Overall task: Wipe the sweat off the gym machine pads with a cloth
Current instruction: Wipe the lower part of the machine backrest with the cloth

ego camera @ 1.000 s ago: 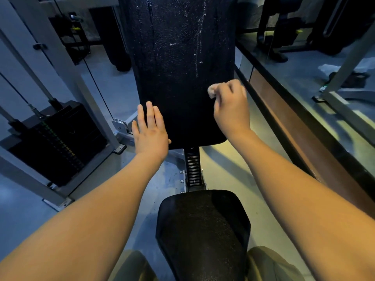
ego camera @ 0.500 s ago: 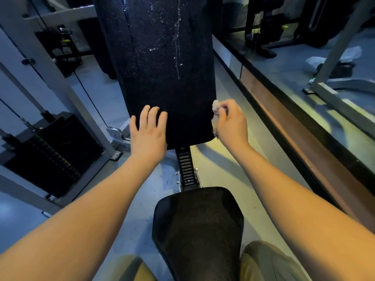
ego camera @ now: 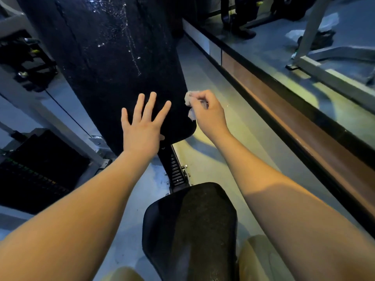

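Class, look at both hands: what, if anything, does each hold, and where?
The right hand pinches the cloth, bunched in its curled fingers; exact part hidden. The left hand holds nothing, flat on the back pad.

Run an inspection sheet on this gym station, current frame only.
Surface: back pad upright, black; droplets and a streak on its upper part.
Job's things: cloth, small, crumpled, at the back pad's right edge; seat pad below, slight sheen.
Clutter: pale crumpled item on the floor far right, unidentifiable.
Grippers: left hand flat on the lower back pad, fingers spread; right hand pinches the cloth.
Cables: thin cable runs left of the back pad, near the weight stack.
Surroundings: grey floor; wood-trimmed ledge to the right.
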The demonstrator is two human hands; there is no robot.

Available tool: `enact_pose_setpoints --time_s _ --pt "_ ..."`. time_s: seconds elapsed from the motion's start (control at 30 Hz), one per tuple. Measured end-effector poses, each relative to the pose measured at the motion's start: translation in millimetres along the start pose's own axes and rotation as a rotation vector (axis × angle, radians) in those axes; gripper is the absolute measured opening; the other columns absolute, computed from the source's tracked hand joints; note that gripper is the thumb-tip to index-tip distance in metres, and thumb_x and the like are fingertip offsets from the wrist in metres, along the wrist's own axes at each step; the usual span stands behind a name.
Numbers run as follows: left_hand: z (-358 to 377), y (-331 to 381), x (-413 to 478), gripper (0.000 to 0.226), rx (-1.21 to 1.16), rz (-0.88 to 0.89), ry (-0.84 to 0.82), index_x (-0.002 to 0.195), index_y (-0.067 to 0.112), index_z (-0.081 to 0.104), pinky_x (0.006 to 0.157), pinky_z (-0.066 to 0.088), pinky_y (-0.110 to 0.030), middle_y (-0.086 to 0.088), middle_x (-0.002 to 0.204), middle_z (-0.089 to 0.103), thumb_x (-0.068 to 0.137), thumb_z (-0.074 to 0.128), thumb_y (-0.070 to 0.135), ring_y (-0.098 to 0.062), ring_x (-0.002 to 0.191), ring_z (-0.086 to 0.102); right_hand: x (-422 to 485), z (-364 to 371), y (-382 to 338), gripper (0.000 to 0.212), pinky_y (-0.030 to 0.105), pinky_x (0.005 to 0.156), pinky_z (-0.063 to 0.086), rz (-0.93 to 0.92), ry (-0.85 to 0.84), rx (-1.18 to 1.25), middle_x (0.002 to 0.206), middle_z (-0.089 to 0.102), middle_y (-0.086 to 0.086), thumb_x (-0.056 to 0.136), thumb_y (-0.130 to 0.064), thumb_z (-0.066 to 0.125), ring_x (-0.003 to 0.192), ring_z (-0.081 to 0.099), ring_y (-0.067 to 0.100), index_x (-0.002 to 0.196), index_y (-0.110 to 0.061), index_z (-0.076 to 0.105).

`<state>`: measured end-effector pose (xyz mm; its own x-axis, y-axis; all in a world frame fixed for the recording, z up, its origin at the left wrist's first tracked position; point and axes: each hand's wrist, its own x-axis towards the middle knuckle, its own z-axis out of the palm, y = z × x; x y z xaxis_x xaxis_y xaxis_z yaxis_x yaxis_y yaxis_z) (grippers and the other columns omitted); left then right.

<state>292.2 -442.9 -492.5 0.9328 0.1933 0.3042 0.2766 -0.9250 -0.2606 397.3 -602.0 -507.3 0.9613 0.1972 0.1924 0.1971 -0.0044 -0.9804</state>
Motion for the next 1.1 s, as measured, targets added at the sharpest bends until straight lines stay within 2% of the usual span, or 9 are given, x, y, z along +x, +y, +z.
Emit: enact_pose_setpoints --time_s 0.13,0.27,0.37,0.5,0.6,0.8,0.9,0.97,1.1 --pt "2 4 -1 0.102 -0.002 -0.013 0.006 0.158 0.042 0.000 0.119 0.003 -0.066 -0.002 0.168 -0.013 0.088 0.073 0.034 -0.028 0.153 -0.018 -1 5 2 0.026 0.009 0.062 0.040 0.003 0.084 0.042 0.065 0.062 -0.023 0.097 -0.029 0.063 0.063 0.055 -0.009 0.075 -0.017 0.057" --pt "3 3 1 0.101 0.014 -0.010 0.006 0.158 0.041 -0.002 0.119 0.002 -0.066 -0.003 0.168 -0.014 0.090 0.071 0.034 -0.028 0.153 -0.019 -4 3 4 0.010 0.002 0.063 0.039 0.039 -0.002 0.055 0.094 0.061 -0.019 0.096 -0.020 0.061 0.084 0.058 -0.010 0.101 -0.019 0.052" --pt "7 4 0 0.101 0.029 -0.005 0.011 0.158 0.040 -0.005 0.118 0.002 -0.066 -0.003 0.167 -0.015 0.091 0.070 0.034 -0.029 0.153 -0.019 -8 -7 14 0.027 0.005 0.066 0.041 0.032 -0.112 -0.010 0.106 0.059 -0.016 0.092 -0.013 0.055 0.094 0.058 -0.004 0.116 -0.024 0.049" --pt "10 4 0 0.105 0.043 -0.006 0.018 0.157 0.040 -0.009 0.118 0.002 -0.067 -0.003 0.166 -0.018 0.090 0.071 0.030 -0.030 0.152 -0.021 1 -8 10 0.018 0.018 0.072 0.042 -0.030 -0.064 -0.121 0.107 0.061 -0.004 0.087 -0.014 0.056 0.090 0.057 0.006 0.102 -0.025 0.055" --pt "10 4 1 0.105 0.049 -0.009 0.003 0.157 0.040 -0.011 0.118 0.001 -0.067 -0.003 0.165 -0.021 0.091 0.070 0.031 -0.030 0.152 -0.022 8 -4 2 0.013 0.013 0.067 0.040 -0.057 -0.080 -0.145 0.104 0.057 -0.003 0.087 -0.029 0.067 0.078 0.054 0.001 0.086 -0.028 0.054" --pt "11 6 1 0.103 0.050 -0.012 -0.009 0.157 0.039 -0.013 0.117 -0.001 -0.067 -0.004 0.165 -0.022 0.093 0.067 0.035 -0.032 0.151 -0.024 12 -7 3 0.026 0.007 0.066 0.036 -0.116 -0.253 -0.338 0.108 0.048 -0.004 0.082 -0.028 0.074 0.083 0.049 -0.002 0.096 -0.023 0.052" --pt "10 6 1 0.103 0.052 -0.011 -0.016 0.157 0.039 -0.013 0.117 -0.002 -0.067 -0.005 0.165 -0.023 0.093 0.067 0.034 -0.032 0.151 -0.025 18 -8 1 0.017 0.024 0.068 0.044 -0.143 -0.028 -0.309 0.095 0.057 0.000 0.087 -0.029 0.065 0.078 0.056 0.009 0.085 -0.020 0.051" --pt "9 5 1 0.101 0.043 -0.009 -0.023 0.157 0.039 -0.014 0.117 -0.003 -0.067 -0.004 0.165 -0.024 0.094 0.065 0.034 -0.032 0.150 -0.026 24 -5 -2 0.026 0.034 0.065 0.048 -0.078 0.092 -0.251 0.080 0.060 0.001 0.092 -0.037 0.060 0.070 0.060 0.016 0.081 -0.018 0.046" --pt "9 6 1 0.101 0.039 -0.007 -0.022 0.157 0.039 -0.014 0.118 -0.003 -0.067 -0.004 0.165 -0.024 0.094 0.065 0.034 -0.032 0.151 -0.026 29 1 -1 0.033 0.035 0.070 0.053 0.048 -0.053 -0.270 0.086 0.066 -0.003 0.091 -0.054 0.059 0.076 0.065 0.016 0.090 -0.022 0.052"
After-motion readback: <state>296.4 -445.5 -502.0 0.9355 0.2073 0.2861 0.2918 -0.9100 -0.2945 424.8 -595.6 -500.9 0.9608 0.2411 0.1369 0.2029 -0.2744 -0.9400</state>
